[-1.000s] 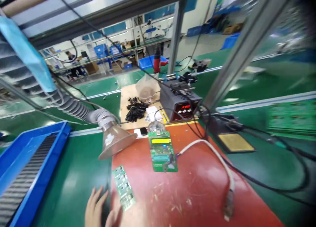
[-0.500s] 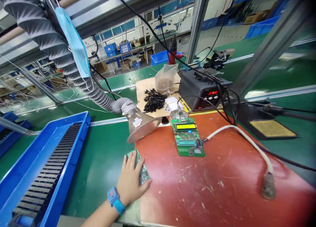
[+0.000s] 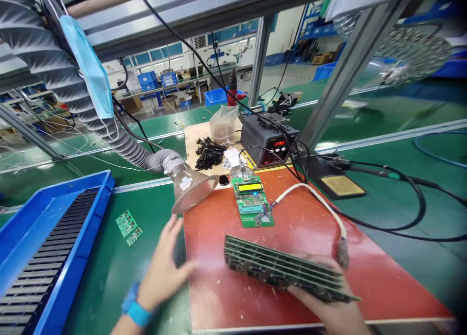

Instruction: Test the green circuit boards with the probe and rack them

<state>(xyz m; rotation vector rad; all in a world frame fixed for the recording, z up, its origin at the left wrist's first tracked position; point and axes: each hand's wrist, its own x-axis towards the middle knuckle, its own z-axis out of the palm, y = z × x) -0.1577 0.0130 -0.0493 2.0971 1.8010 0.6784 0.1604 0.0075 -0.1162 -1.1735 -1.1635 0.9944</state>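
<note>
My right hand (image 3: 333,296) grips a stack of green circuit boards (image 3: 280,267) above the red mat, the boards lying in parallel layers and slightly tilted. My left hand (image 3: 166,264), with a blue watch on its wrist, is held over the mat's left edge with fingers spread and nothing in it; motion blurs it a little. To its left, a small green circuit board panel (image 3: 129,227) lies flat on the green table. Beyond both hands sits a green test board (image 3: 253,203) with a lit yellow display and a blue light.
A blue tray (image 3: 105,189) with a black slotted rack stands at the left. A fume extractor hood (image 3: 193,186) hangs low over the mat's back left corner. Behind are a soldering station (image 3: 268,140), black cables (image 3: 209,152), and a soldering iron stand (image 3: 341,185). A white cord (image 3: 321,199) crosses the mat.
My right hand has come into view with the board stack. My left hand has let go of the board panel, which now lies further left on the green table. The view has shifted right.
</note>
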